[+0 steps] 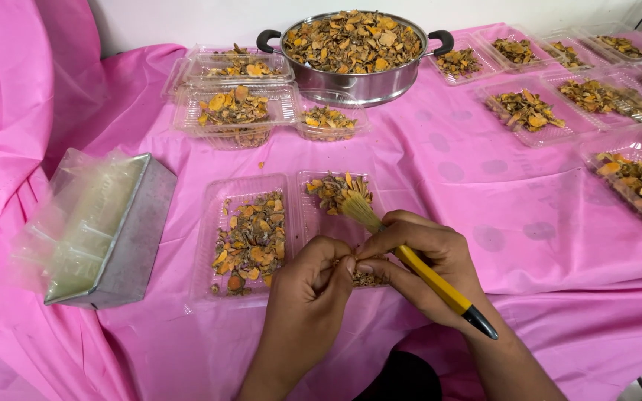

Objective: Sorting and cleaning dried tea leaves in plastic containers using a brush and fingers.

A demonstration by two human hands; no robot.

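Two hands meet at the near edge of the surface [484, 193], which is draped in pink cloth. Your right hand [425, 256] is closed around a yellow brush [429, 278] with a black end, its pale bristles pointing away from you into the right half of an open clear clamshell tray [291, 223]. Your left hand [310, 278] is curled with its fingertips pinched together against the right hand's fingers; whatever small piece it may hold is too hidden to tell. The tray's left half carries a spread of orange and brown dried slices [250, 238], and a smaller heap lies at the far end of the right half, under the bristles. To the left stands a grey metal box [131, 238] with clear plastic bags [76, 223] in it. Farther back sits a steel pot [354, 56] heaped with the same slices, with more filled clear trays [235, 108] beside it and others [529, 111] off to the right.
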